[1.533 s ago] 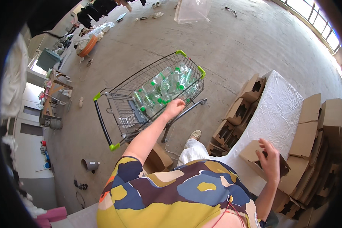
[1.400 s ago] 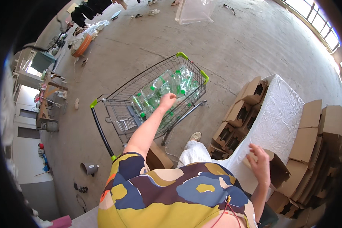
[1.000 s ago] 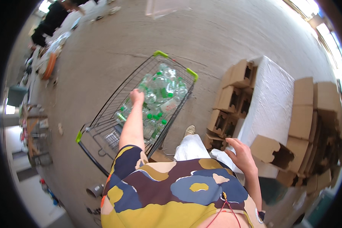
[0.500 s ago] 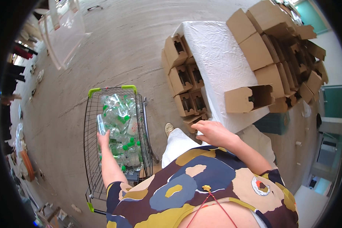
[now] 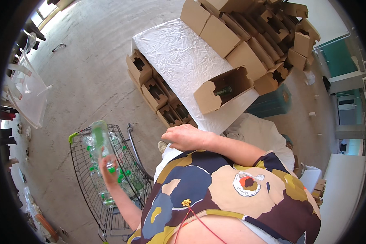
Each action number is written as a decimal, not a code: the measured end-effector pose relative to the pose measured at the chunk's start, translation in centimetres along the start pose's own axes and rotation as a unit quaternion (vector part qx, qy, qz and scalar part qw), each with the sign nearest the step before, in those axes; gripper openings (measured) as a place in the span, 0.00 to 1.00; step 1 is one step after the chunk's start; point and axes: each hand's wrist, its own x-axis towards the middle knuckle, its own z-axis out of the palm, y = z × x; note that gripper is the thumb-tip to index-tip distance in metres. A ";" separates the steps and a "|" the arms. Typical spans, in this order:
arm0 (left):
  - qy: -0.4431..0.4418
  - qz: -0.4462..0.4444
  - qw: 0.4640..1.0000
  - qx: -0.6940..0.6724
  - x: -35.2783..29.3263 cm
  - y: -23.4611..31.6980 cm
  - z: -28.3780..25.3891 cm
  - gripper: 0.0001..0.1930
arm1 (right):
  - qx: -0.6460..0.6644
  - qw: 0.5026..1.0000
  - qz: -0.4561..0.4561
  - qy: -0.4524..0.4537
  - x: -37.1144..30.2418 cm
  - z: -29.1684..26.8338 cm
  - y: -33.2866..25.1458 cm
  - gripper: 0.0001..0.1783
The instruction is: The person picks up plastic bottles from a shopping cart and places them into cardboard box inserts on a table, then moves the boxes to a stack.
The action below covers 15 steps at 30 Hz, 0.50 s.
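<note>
Clear plastic shows in your left hand (image 5: 109, 167): a bottle (image 5: 100, 138), raised over the wire cart (image 5: 72, 137), with its far end up and leaning a little left. Your fingers and thumb are clamped around the lower end. The left forearm reaches up from the lower edge, angled toward your left, with the hand above the loose bottles (image 5: 126, 179) in the cart, several of which have green caps.

Your right arm bends sharply at the elbow, and its forearm lies almost level in front of your chest. The right hand (image 5: 186, 137) points left, back of the hand up and fingers loosely bent; the palm is hidden, so you cannot tell how far the fingers are closed. It hangs near the close edge of the table (image 5: 171, 57), which wears a wrinkled white cover.

Beyond that hand, an open cardboard box (image 5: 207, 97) lies on its side on the table, a green bottle (image 5: 225, 90) visible inside. More boxes (image 5: 153, 95) stand along the table's left side, and a cardboard stack (image 5: 219, 36) is across from them.
</note>
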 end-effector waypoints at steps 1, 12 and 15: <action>-0.059 0.005 0.998 0.026 -0.1 0.6 3.6 0.41 | 0.007 1.000 -0.006 0.016 -0.7 -0.3 0.8 0.20; -0.364 0.067 0.862 0.347 0.7 -0.8 38.6 0.41 | -0.043 0.958 0.102 0.264 -15.5 -5.5 15.8 0.13; -0.322 0.190 0.719 0.586 1.4 -0.9 46.0 0.39 | -0.089 0.909 0.076 0.400 -19.1 -5.7 20.4 0.13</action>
